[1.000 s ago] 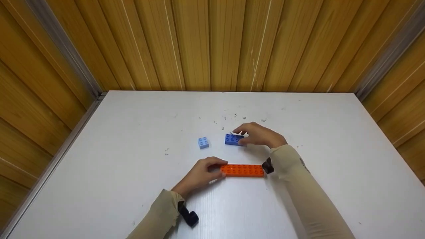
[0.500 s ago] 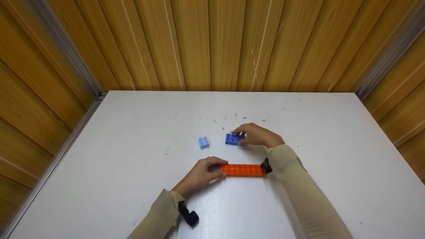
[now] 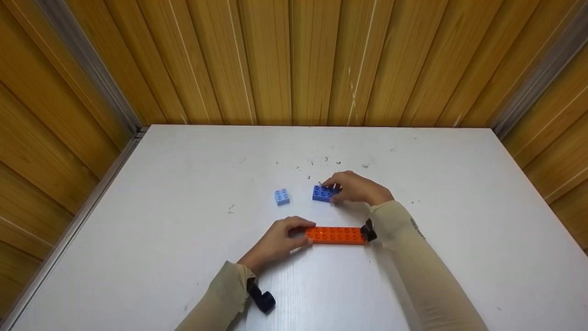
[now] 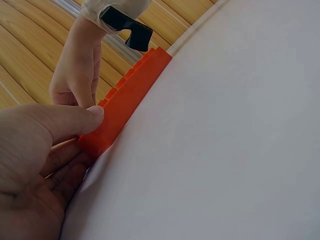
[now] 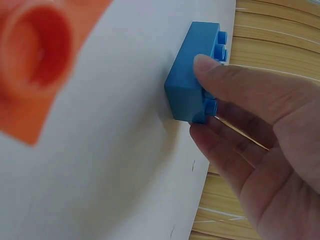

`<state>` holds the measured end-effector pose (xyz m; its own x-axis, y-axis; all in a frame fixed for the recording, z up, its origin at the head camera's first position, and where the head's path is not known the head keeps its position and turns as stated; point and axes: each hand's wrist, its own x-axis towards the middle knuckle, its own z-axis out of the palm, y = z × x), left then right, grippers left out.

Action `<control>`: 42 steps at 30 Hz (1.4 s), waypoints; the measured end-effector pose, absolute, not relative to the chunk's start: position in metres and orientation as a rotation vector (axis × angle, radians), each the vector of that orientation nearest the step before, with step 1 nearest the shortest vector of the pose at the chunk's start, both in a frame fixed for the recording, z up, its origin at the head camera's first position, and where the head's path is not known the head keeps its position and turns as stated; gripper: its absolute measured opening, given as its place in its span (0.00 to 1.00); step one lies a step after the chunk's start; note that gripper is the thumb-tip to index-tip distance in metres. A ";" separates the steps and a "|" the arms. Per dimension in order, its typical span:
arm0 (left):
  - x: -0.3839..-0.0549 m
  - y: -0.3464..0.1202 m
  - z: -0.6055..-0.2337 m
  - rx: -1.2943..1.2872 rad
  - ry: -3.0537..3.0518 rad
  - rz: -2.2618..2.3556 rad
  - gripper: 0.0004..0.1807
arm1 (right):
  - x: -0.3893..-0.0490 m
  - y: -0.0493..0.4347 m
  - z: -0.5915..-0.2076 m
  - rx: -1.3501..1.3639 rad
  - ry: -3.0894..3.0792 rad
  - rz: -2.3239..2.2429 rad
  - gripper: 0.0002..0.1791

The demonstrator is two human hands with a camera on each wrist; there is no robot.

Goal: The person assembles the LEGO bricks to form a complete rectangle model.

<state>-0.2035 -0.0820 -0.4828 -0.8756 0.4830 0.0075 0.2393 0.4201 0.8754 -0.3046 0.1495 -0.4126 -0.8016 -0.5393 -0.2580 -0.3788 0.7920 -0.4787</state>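
Hardly anything had changed in the last second. The right hand (image 3: 360,187) had only slid a tiny bit on the dark blue brick (image 3: 320,193), and the left hand (image 3: 278,236) had stayed put. So the work seemed to be at the gripping part: no brick sat on another.

The left hand pinched the left end of the long orange brick (image 3: 337,236), which lay on the white surface (image 3: 183,184), nearest the person. The right hand pinched the right end of the dark blue brick, just past the orange one. I couldn't tell if it was lifted a little.

The orange brick's long side ran left to right, with its bumps up. The dark blue brick pointed nearly the same way, bumps up too. A small light blue brick (image 3: 282,196) lay near its left end, untouched.
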 end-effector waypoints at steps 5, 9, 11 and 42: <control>-0.204 -0.082 -0.482 0.619 2.433 1.432 0.21 | -0.305 0.149 -0.412 -0.689 2.592 -0.577 0.26; -0.204 -0.082 -0.483 0.618 2.433 1.434 0.21 | -0.305 0.150 -0.413 -0.699 2.586 -0.570 0.26; -0.204 -0.082 -0.483 0.618 2.431 1.437 0.21 | -0.305 0.150 -0.413 -0.705 2.581 -0.569 0.25; -0.206 -0.084 -0.485 0.675 2.437 1.468 0.21 | -0.300 0.154 -0.412 -0.778 2.561 -0.550 0.23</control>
<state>-0.2063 -0.0835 -0.4851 -0.8711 0.4886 0.0495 0.2722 0.3965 0.8768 -0.3001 0.1535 -0.4117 -0.7621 -0.5916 -0.2630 -0.4315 0.7670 -0.4748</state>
